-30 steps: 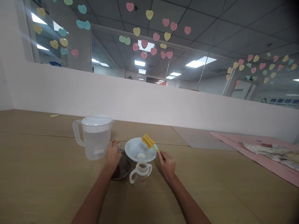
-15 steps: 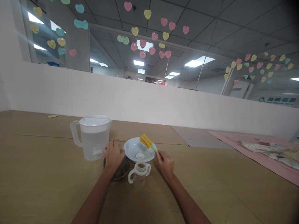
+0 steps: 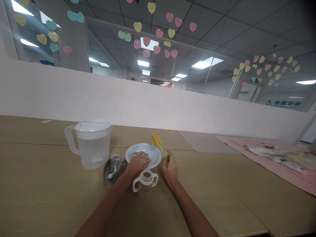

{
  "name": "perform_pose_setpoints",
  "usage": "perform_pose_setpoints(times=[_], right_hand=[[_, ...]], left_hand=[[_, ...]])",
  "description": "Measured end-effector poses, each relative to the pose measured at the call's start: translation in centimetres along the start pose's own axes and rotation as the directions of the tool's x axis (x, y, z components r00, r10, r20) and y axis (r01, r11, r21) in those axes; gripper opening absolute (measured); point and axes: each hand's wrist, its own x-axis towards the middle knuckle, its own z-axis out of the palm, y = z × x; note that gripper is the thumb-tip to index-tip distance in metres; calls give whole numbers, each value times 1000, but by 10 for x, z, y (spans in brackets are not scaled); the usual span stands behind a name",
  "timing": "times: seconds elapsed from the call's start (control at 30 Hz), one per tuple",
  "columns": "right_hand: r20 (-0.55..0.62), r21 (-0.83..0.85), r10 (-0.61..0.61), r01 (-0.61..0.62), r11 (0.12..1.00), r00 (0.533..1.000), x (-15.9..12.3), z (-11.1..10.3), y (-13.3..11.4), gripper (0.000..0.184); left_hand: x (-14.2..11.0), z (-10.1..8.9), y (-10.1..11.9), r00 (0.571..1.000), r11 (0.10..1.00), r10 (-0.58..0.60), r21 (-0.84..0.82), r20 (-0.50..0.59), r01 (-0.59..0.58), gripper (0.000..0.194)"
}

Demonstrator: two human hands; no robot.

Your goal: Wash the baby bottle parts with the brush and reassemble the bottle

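Note:
My right hand is closed around the green handle of a sponge bottle brush, its yellow head raised beside the bowl. My left hand reaches over the near left part of a white bowl, fingers stretched and a little apart; their tips and whatever lies beneath them are hidden. Between my wrists an uncapped baby bottle with two white handles stands upright. Left of it, a dark round metal tray holds a clear cap and a straw with a white ball end.
A lidded clear pitcher of water stands to the left, behind the tray. At the right, a pink mat bears plastic-wrapped items. A low white wall with a glass pane above bounds the table's far side.
My left hand has moved right from the tray to the bowl, uncovering the clear cap and straw. The bottle brush now points more upright. The camera view has shifted slightly.

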Motion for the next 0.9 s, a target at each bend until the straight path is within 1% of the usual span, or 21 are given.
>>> perform_pose_setpoints(times=[0.1, 0.27, 0.37, 0.43, 0.47, 0.53, 0.6, 0.63, 0.7, 0.77, 0.83, 0.9], right_hand=[[19, -10, 32, -32, 999, 999, 0, 2, 1, 39], [68, -12, 29, -28, 1000, 997, 0, 2, -1, 35], [72, -7, 10, -9, 1000, 997, 1, 2, -1, 34], [58, -13, 13, -13, 1000, 998, 1, 1, -1, 34], [48, -17, 19, -18, 1000, 999, 1, 1, -1, 35], [37, -21, 34, -33, 999, 999, 2, 1, -1, 38], [44, -21, 42, -41, 999, 998, 1, 0, -2, 40], [49, -20, 40, -39, 999, 998, 1, -1, -3, 40], [60, -7, 19, -19, 1000, 998, 0, -2, -5, 39], [62, 17, -22, 21, 1000, 998, -2, -4, -7, 37], [62, 47, -74, 71, 996, 995, -3, -5, -8, 34], [54, 73, -117, 113, 991, 992, -3, -7, -10, 32]], left_hand=[[11, 8, 3, 997, 999, -39, 36, 65, 37, 27], [24, 15, 2, 991, 999, -38, 26, 127, 35, 25], [27, 14, 2, 986, 999, -48, 24, 160, 44, 26], [25, 9, 2, 987, 999, -38, 16, 155, 36, 25], [21, 5, 2, 991, 1000, -31, 4, 133, 30, 24], [11, -6, 1, 998, 999, -34, -38, 44, 35, 26], [-2, -17, -1, 993, 992, -91, -97, -78, 83, 29], [-8, -22, -3, 985, 985, -128, -128, -119, 113, 31], [-17, -28, -6, 957, 966, -214, -184, -193, 179, 31], [-22, -28, -6, 924, 944, -284, -242, -258, 222, 28], [-23, -27, -4, 887, 917, -341, -318, -313, 241, 27], [-21, -25, 0, 853, 881, -399, -398, -337, 255, 29]])
